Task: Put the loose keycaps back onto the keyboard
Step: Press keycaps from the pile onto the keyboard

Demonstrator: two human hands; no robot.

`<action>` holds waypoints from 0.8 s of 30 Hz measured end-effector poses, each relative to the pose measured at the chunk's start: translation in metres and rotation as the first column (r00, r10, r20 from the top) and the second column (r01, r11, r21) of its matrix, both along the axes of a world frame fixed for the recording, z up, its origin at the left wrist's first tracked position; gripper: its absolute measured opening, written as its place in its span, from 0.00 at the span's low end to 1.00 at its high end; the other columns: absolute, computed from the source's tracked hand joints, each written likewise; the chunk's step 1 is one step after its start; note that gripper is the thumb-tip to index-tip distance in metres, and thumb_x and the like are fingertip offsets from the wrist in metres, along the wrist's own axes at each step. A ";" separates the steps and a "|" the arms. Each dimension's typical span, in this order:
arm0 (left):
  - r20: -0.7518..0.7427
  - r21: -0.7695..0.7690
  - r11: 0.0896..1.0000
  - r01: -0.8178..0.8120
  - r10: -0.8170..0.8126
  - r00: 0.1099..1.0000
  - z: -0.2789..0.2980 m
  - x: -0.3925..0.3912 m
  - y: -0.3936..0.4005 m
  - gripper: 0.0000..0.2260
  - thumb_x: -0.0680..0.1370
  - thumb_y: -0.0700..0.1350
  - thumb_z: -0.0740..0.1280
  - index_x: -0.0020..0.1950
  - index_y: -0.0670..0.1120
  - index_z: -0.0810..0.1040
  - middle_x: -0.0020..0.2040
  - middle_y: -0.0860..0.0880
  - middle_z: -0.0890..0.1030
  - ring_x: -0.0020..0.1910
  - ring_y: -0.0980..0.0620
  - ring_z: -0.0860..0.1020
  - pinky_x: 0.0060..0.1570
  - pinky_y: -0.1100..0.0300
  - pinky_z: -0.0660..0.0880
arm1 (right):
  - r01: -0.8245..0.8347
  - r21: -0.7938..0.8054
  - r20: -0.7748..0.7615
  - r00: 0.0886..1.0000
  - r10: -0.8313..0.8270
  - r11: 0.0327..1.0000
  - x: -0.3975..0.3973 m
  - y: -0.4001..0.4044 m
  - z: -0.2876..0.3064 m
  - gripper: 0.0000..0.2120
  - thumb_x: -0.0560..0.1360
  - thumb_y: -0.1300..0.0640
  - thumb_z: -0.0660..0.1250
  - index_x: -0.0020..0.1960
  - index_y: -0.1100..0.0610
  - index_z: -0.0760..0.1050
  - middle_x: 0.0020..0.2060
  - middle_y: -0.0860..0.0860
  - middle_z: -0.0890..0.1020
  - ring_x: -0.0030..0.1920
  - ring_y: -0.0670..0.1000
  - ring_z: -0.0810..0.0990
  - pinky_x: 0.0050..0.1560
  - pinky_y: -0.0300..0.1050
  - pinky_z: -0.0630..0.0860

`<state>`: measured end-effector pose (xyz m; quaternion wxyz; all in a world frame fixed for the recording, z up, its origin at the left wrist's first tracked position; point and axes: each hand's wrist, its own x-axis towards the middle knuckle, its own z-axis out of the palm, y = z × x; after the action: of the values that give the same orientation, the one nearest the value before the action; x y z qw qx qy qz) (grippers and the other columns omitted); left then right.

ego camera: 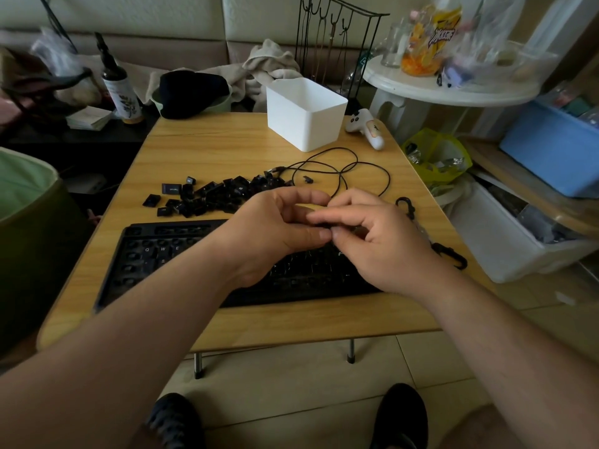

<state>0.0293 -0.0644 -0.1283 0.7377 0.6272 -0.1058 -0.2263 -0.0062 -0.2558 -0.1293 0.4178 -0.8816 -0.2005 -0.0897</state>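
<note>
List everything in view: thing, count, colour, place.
keyboard: one, black, near edge of table, partly under the hands
keycaps: a loose pile, black, behind the keyboard
cable: one, black, coiled right of the pile
bin: one, white, far side of table
controller: one, white, right of the bin
clips: two, black, right table edge
table: one, light wood
bottle: one, dark-capped, far left beyond the table
left hand: over the keyboard, fingertips meeting the right
right hand: over the keyboard; what is pinched is hidden
</note>
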 end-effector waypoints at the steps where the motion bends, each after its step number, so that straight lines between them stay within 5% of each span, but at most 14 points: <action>1: -0.031 -0.025 1.000 0.001 -0.001 1.000 0.000 -0.001 0.000 0.19 0.74 0.26 0.71 0.63 0.40 0.79 0.48 0.43 0.85 0.49 0.48 0.85 0.54 0.57 0.83 | -0.022 -0.035 -0.013 1.000 0.022 0.999 0.000 0.000 0.001 0.18 0.79 0.66 0.69 0.64 0.49 0.83 0.53 0.42 0.79 0.57 0.45 0.79 0.56 0.35 0.75; 11: -0.041 0.030 0.998 -0.053 0.054 0.998 0.002 -0.006 0.012 0.07 0.79 0.36 0.71 0.57 0.41 0.82 0.51 0.39 0.86 0.50 0.47 0.85 0.54 0.54 0.83 | 0.131 -0.171 0.299 0.951 -0.075 0.977 0.001 0.012 0.007 0.13 0.74 0.60 0.77 0.58 0.52 0.86 0.47 0.45 0.85 0.47 0.44 0.83 0.47 0.40 0.79; 17: 0.060 0.189 0.970 -0.153 0.144 0.988 0.005 -0.010 0.031 0.06 0.80 0.36 0.72 0.56 0.42 0.82 0.47 0.41 0.88 0.46 0.49 0.86 0.50 0.56 0.84 | 0.212 -0.182 0.128 0.973 -0.190 0.960 0.003 0.032 0.013 0.08 0.71 0.55 0.78 0.50 0.47 0.87 0.34 0.40 0.83 0.37 0.42 0.82 0.38 0.38 0.78; 24: 0.211 0.399 0.904 -0.151 0.070 0.975 0.009 -0.015 0.070 0.08 0.81 0.40 0.71 0.58 0.50 0.83 0.44 0.49 0.88 0.47 0.53 0.86 0.52 0.54 0.84 | 0.123 -0.318 0.000 0.992 -0.130 0.940 0.016 0.060 0.016 0.07 0.74 0.51 0.75 0.52 0.43 0.86 0.40 0.41 0.84 0.40 0.40 0.81 0.42 0.40 0.80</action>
<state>0.0140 0.0061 -0.1194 0.5866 0.7926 -0.0905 -0.1396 0.0100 -0.1956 -0.1132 0.2659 -0.9493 -0.1509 -0.0734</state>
